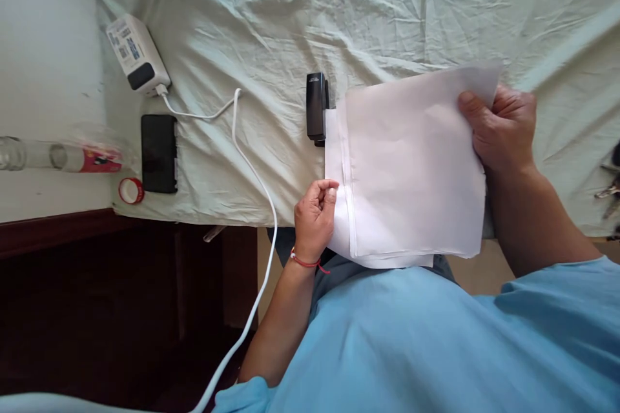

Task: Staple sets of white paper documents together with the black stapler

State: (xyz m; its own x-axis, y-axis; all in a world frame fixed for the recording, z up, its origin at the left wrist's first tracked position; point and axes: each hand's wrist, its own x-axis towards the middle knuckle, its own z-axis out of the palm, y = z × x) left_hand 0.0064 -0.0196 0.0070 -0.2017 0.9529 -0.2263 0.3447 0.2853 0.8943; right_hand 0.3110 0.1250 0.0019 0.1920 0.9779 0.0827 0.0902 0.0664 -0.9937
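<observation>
Several loose sheets of white paper (416,168) lie in an uneven stack over the table's front edge, partly above my lap. My right hand (506,126) grips the stack at its far right corner, thumb on top and the other fingers beneath. At the left edge, my left hand (314,216) pinches the paper between thumb and curled fingers. A black stapler (316,108) stands on the cloth just beyond my left hand, against the upper left side of the sheets.
A white power bank (138,55) with a white cable (252,168) lies at the left on the pale green cloth (271,32). Nearby are a black phone-like slab (159,153), a red tape roll (131,190) and a clear bottle (62,156). Keys (608,190) show at the right edge.
</observation>
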